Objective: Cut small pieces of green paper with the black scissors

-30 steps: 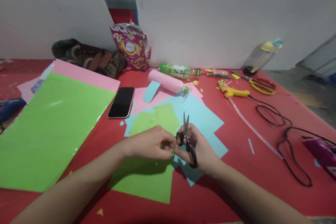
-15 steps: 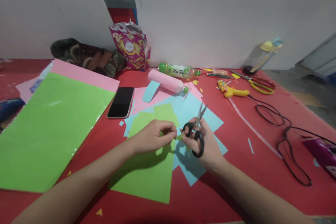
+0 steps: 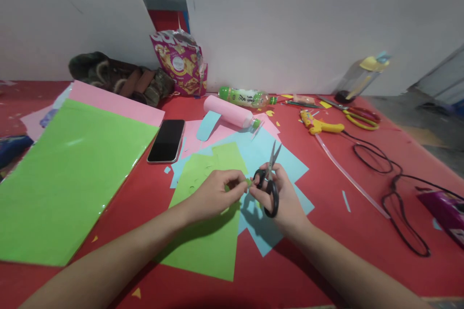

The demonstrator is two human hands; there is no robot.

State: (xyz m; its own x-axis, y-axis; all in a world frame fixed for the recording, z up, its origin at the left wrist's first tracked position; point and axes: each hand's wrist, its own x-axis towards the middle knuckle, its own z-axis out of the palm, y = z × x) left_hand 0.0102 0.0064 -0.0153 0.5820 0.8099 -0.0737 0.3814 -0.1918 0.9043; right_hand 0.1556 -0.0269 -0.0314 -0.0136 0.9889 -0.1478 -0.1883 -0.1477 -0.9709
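My right hand (image 3: 284, 198) holds black-handled scissors (image 3: 271, 193), their blades slightly apart and pointing away from me. A small scrap of green paper (image 3: 248, 183) shows between the fingertips of both hands. The thumb and fingers of my left hand (image 3: 221, 190) are pinched at that scrap. Beneath my hands lie a cut green sheet (image 3: 206, 246) and several light blue sheets (image 3: 266, 239). Behind them rests a bottle wrapped in pink paper (image 3: 228, 112), with a blue strip (image 3: 209, 125) against it.
Left are a black phone (image 3: 166, 141) and a pack of green paper (image 3: 72, 178). A snack bag (image 3: 181, 65) and a green-capped bottle (image 3: 242, 97) line the wall. On the right are a yellow glue gun (image 3: 319, 124), its cord (image 3: 395, 188), larger scissors (image 3: 358, 118) and a drinking bottle (image 3: 362, 77).
My left hand has shifted slightly right, closer to my right hand. The scissors have moved a little left, and their blades stay slightly apart.
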